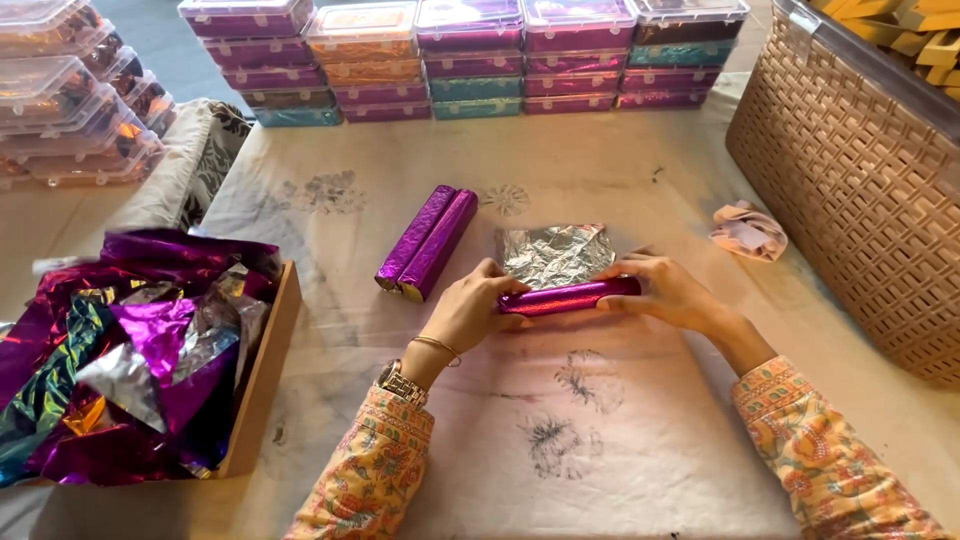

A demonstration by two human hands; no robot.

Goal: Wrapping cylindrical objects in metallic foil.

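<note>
The purple foil roll (pixel 568 297) lies on the cloth-covered table (pixel 620 440) just in front of you, its long axis running nearly left to right, the right end tipped slightly away from you. Half of its foil sheet (pixel 555 252) is not yet rolled: it spreads silver side up on the far side of the roll, touching it along its length.

Your left hand (pixel 468 315) closes around the roll's left end, fingers curled over the top, thumb side toward you. Your right hand (pixel 668 290) pinches the right end, fingertips pressed on the roll's top. Both hands have hold of the same roll, one at each end, so neither is nearer; the roll spans the gap between them.

Further out: two finished purple rolls (pixel 428 242) lie side by side, touching, up and left of your left hand, their long axes slanted toward the far right. A cardboard tray (pixel 265 375) of loose coloured foil scraps (pixel 130 350) sits well to the left. A crumpled pink wrapper (pixel 748 230) lies near the woven basket (pixel 860 190) on the right. Stacked lidded boxes (pixel 480 60) line the far edge.
</note>
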